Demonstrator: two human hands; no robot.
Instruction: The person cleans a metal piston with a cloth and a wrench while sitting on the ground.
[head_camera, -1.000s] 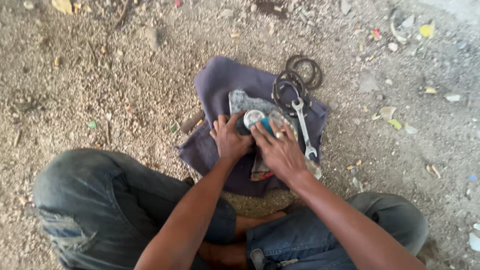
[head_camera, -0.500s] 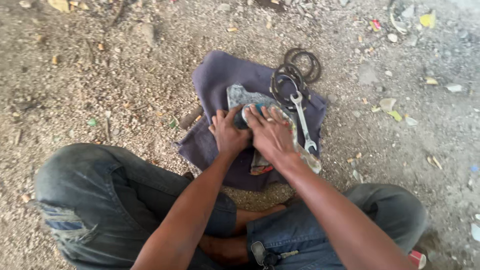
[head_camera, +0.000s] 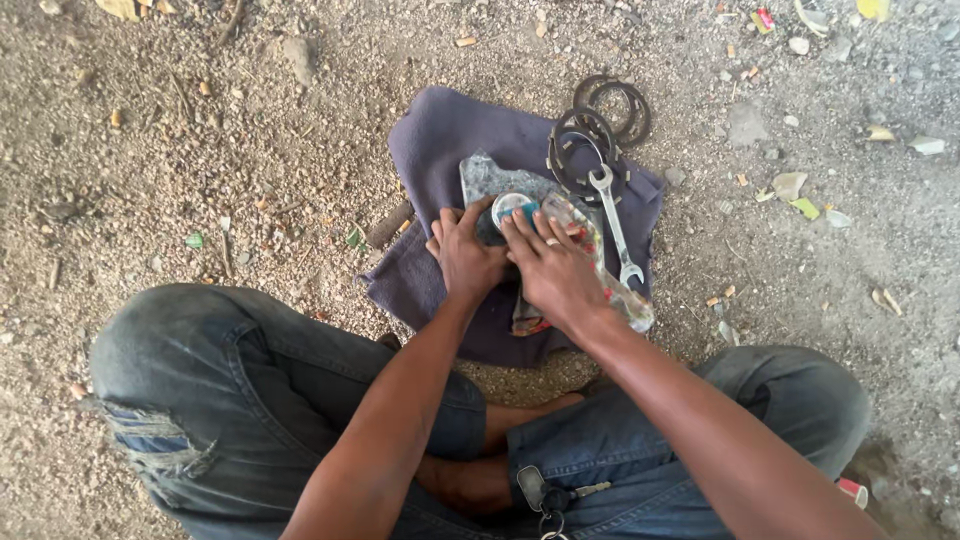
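I sit cross-legged on gravel ground over a purple cloth (head_camera: 440, 150). On it lies a flat grey slab (head_camera: 492, 178). My left hand (head_camera: 464, 253) and my right hand (head_camera: 556, 272) press together on a small round part with a white and blue top (head_camera: 513, 206) that rests on the slab. The fingers of both hands curl around it. A crumpled clear plastic bag (head_camera: 600, 262) lies under and beside my right hand. A ring shows on one right finger.
A silver combination wrench (head_camera: 615, 228) lies on the cloth right of my hands. Dark metal rings (head_camera: 598, 125) are stacked at the cloth's far right corner. My jeans-clad knees (head_camera: 230, 370) frame the cloth; keys (head_camera: 550, 497) hang at my waist. Leaves and litter dot the gravel.
The hands slid back and forth over the slab with the round part; its white and blue top is uncovered again. The camera view shifted a little.
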